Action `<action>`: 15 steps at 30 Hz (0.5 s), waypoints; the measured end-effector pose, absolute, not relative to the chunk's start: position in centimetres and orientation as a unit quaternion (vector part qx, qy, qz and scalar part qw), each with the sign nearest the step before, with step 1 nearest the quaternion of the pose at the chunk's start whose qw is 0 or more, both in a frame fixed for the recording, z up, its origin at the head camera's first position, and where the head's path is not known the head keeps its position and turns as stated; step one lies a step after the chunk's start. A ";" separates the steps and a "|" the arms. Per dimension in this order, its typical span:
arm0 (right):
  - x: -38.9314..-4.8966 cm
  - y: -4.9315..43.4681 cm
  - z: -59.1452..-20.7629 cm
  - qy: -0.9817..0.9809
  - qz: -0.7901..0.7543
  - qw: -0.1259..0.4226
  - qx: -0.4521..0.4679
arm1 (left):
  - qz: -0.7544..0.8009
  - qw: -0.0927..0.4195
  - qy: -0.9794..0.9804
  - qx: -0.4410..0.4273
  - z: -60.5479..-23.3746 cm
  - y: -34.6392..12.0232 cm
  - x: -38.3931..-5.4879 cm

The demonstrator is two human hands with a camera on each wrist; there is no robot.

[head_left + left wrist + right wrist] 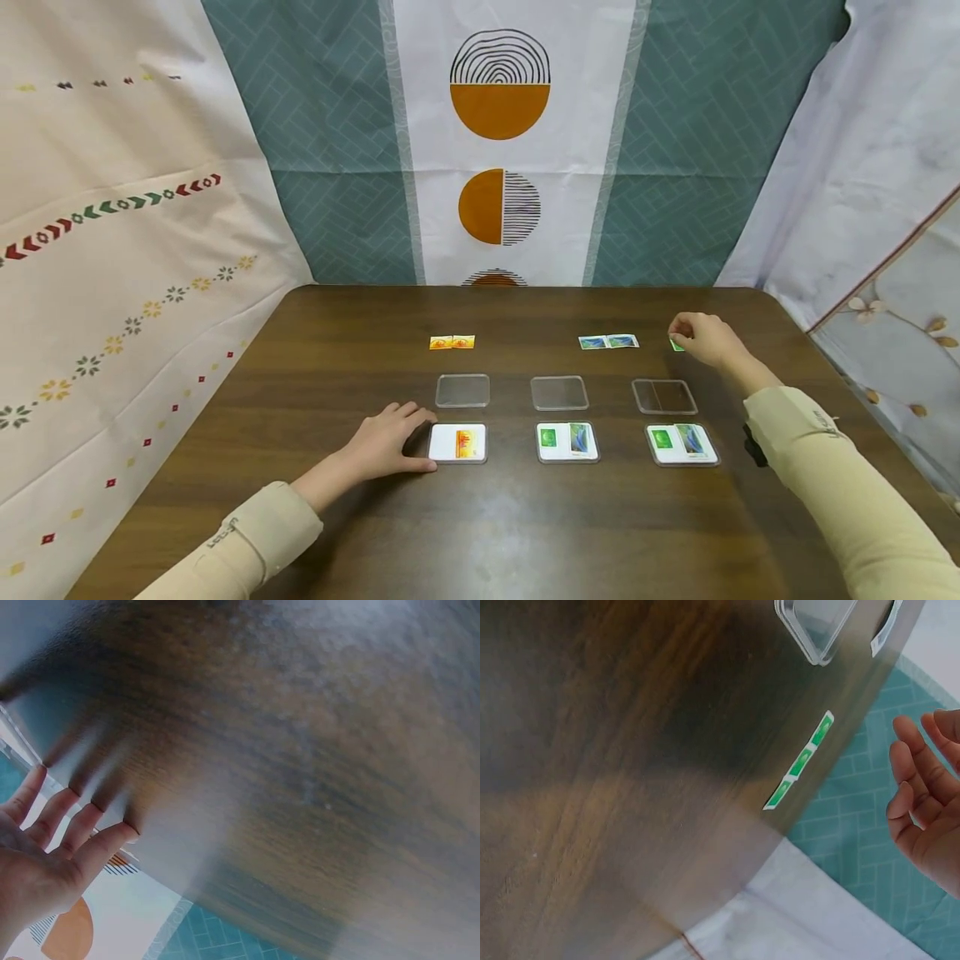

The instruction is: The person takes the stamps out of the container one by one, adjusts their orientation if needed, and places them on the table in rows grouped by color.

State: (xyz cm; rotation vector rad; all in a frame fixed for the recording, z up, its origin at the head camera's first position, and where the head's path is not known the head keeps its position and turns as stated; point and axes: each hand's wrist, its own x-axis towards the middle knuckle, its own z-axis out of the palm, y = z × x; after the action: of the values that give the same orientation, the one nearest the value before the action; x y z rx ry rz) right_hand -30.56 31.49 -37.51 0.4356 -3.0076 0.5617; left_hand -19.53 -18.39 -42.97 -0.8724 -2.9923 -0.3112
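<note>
My left hand (pixel 386 446) rests at the left side of a small clear plastic case (pixel 442 446) holding a white card with an orange stamp (pixel 467 444). Its fingers are spread, the fingertips and thumb right at the case's edge; in the left wrist view the left hand (pixel 64 847) touches the tabletop with extended fingertips. At the far right, my right hand (pixel 705 337) is over some green stamps (pixel 677 344), mostly hiding them. The right wrist view shows three of these green stamps (pixel 801 761) in a row, with the loosely bent fingers (pixel 911 791) apart from them.
Two more cases, the middle one (pixel 558 450) and the right one (pixel 667 457), hold cards with green and blue stamps. Behind stand three clear lids (pixel 462 392). Farther back lie two orange stamps (pixel 452 342) and two blue stamps (pixel 608 342). Curtains (pixel 337 167) surround the wooden table (pixel 480 533).
</note>
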 end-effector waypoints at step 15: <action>-28.4 29.2 -37.6 -0.962 0.192 0.069 0.179 | -0.102 0.007 -0.954 -0.281 -43.0 -18.4 -19.5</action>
State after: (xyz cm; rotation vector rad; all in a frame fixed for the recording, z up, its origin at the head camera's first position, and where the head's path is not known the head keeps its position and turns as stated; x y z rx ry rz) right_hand -28.42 29.19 -37.60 0.5393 -2.8968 0.5789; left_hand -19.52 -18.45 -43.00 -0.8786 -2.9846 -0.3194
